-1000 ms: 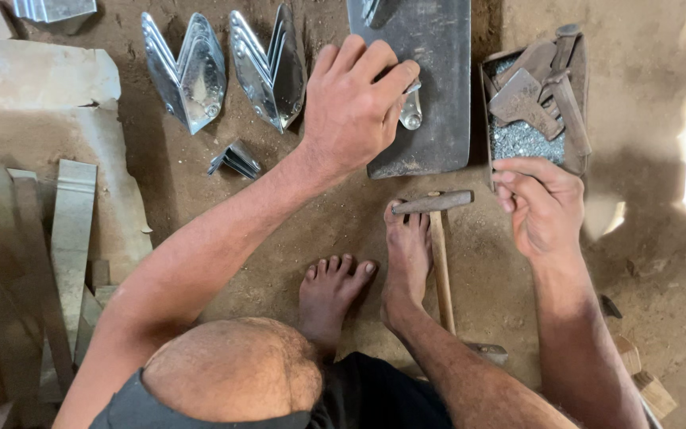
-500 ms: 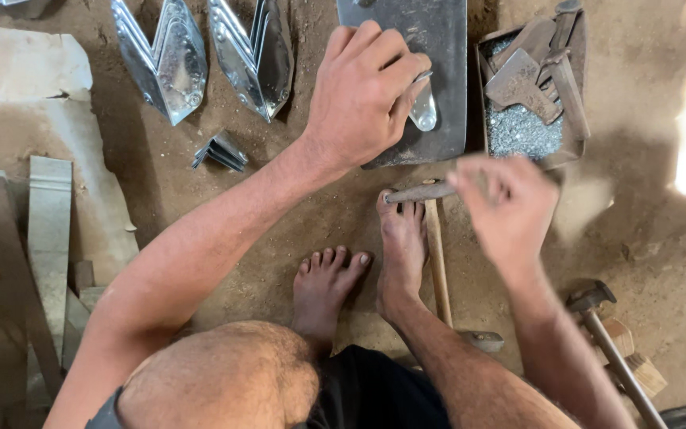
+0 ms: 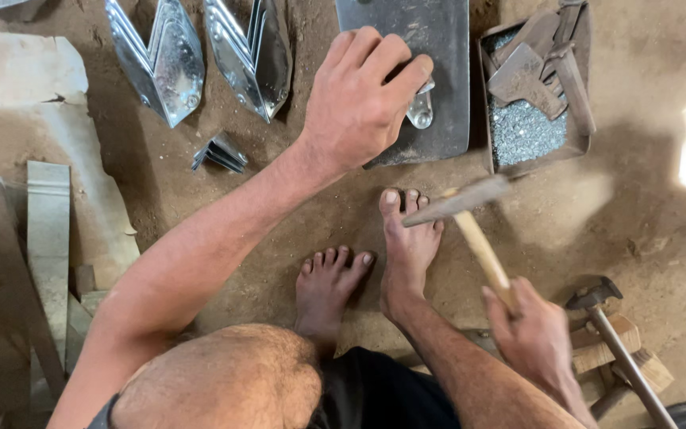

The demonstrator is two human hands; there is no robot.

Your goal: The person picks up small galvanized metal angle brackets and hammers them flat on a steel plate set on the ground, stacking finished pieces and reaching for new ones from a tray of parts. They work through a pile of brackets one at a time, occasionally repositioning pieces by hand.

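My left hand (image 3: 363,95) rests on a flat dark steel plate (image 3: 446,48) at the top centre, its fingers pinching a small shiny metal piece (image 3: 421,111) against the plate. My right hand (image 3: 537,338), low at the right, grips the wooden handle of a hammer (image 3: 470,218). The hammer's head hangs raised and blurred just above my right foot (image 3: 406,246), short of the plate's near edge. My left foot (image 3: 327,286) lies beside the right one on the dirt floor.
A metal tray (image 3: 577,139) with small shiny bits and rusty scraps sits right of the plate. Two stacks of folded shiny V-shaped pieces (image 3: 164,59) lie at top left. A second hammer (image 3: 613,334) lies at lower right. Metal strips (image 3: 45,238) and cardboard lie at the left.
My right hand left the tray area, took hold of the hammer handle that lay beside my foot, and lifted the hammer. My left hand stayed on the plate with the small piece.
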